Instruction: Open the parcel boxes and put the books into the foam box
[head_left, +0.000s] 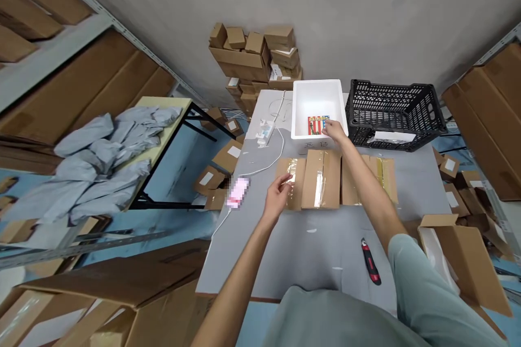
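Note:
My right hand (335, 131) reaches into the front of a white foam box (296, 111). Its fingers are closed on the right edge of a colourful book (315, 125), which has a red and yellow cover with printed characters. My left hand (278, 195) is loosely curled at the left taped carton (298, 170) and holds nothing; whether its fingertips touch the cardboard I cannot tell. Beside that carton lies another taped carton (321, 178). More taped cardboard (385, 173) continues to the right, partly hidden under my right forearm.
A black plastic crate (396, 111) stands right of the foam box. On the grey table (301, 249) are a red and black utility knife (370, 263), a blurred pink phone (238, 193) on a cable and a power strip (266, 132). Grey bags (101, 146) cover a side table.

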Demonstrator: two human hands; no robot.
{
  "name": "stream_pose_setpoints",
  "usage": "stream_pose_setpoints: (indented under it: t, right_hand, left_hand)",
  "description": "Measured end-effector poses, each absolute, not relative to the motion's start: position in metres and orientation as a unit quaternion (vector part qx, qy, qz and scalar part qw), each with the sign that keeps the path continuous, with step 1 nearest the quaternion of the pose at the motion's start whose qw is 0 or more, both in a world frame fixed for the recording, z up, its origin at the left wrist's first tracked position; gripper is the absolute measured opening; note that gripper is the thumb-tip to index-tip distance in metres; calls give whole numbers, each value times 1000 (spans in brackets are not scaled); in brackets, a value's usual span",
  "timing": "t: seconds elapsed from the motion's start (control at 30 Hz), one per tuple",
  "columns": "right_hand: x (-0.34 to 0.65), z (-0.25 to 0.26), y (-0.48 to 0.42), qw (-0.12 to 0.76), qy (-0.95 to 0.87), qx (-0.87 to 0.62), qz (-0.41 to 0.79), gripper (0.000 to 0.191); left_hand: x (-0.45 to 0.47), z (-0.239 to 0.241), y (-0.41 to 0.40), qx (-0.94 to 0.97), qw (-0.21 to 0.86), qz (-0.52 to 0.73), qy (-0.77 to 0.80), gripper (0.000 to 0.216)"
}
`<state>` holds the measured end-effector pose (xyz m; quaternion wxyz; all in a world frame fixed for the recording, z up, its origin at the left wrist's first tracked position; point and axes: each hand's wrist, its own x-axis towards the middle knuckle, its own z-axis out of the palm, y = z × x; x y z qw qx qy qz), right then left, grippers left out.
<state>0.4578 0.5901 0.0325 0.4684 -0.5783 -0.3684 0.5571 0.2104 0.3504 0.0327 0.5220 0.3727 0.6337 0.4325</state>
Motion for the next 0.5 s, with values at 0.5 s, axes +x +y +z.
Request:
stream_pose_setpoints:
  t: [0.5]
  right_hand:
    - [399, -28, 235, 367, -262, -596, 664, 33]
  left_hand:
    - [149, -70, 272, 399, 462, 358, 706, 60]
